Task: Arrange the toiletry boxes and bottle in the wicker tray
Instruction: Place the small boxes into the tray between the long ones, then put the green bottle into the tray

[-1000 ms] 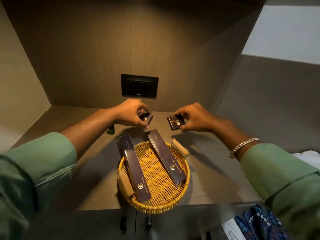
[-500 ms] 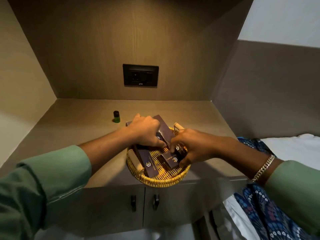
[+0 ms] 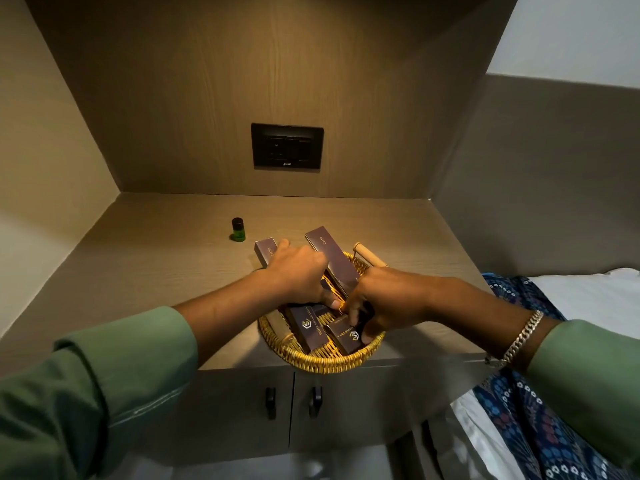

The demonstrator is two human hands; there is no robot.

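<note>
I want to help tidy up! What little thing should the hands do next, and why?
Probably let go of the small box and reach for the green bottle. Both hands, left and right, are down in the wicker tray among the boxes, while the bottle stands alone on the counter, outside the tray.

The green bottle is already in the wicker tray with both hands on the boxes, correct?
Not quite. The head view shows the green bottle standing on the counter, outside the wicker tray. Both hands, left and right, are on the boxes.
</note>
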